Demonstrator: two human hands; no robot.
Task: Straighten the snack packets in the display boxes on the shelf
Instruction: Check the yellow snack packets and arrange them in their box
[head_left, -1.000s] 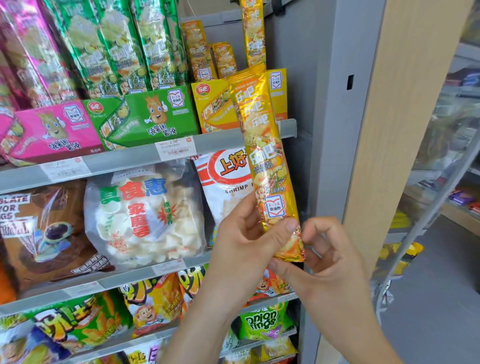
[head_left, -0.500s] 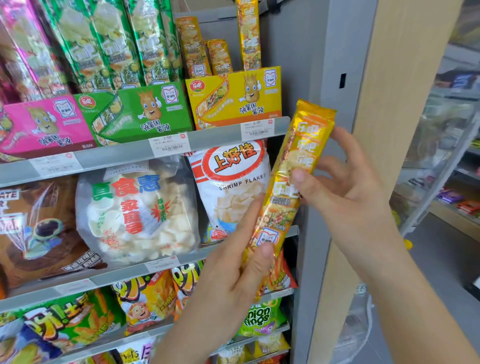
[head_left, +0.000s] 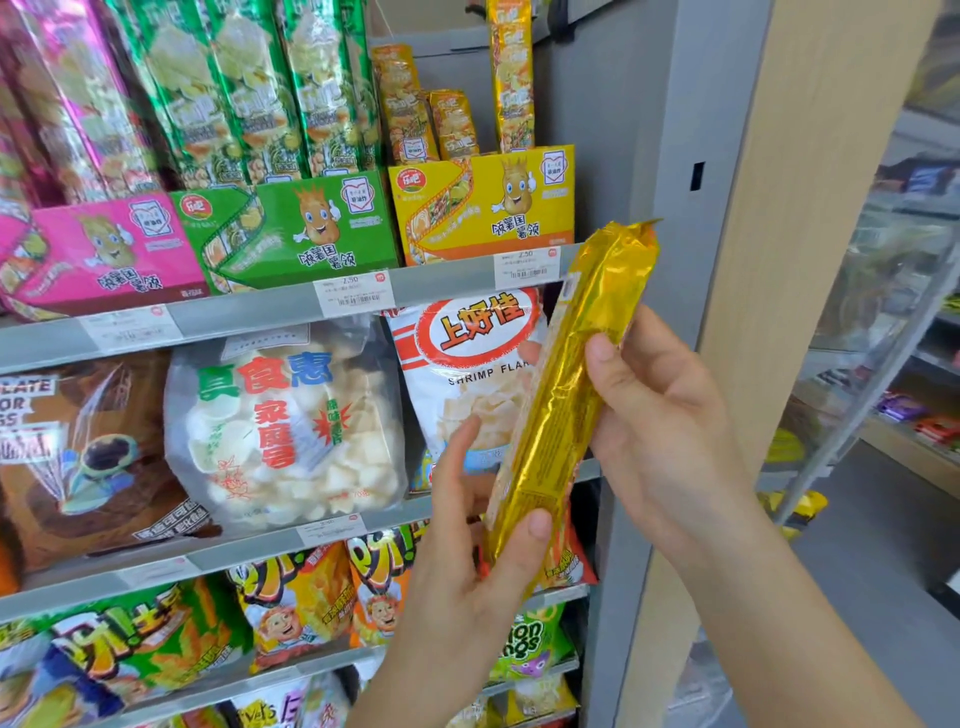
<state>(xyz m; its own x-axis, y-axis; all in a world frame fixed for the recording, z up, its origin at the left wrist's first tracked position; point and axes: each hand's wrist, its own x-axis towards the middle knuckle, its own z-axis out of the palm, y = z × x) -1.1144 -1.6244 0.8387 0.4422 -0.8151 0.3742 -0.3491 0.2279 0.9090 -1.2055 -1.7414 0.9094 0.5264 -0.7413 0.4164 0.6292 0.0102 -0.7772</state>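
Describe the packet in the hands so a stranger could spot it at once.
Find the grey upright post at the right end of the shelves. Just in front of it, the left hand grips the bottom and the right hand the middle of a long gold packet, tilted. Unlike the printed packets standing in the yellow display box, it shows its gold foil back.

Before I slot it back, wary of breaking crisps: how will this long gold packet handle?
Probably fairly stiff: the gold packet runs straight, held only near its lower end by the left hand and mid-length by the right hand. Glossy foil looks slippery; a loose grip might slide. Creased foil suggests it crushes easily.
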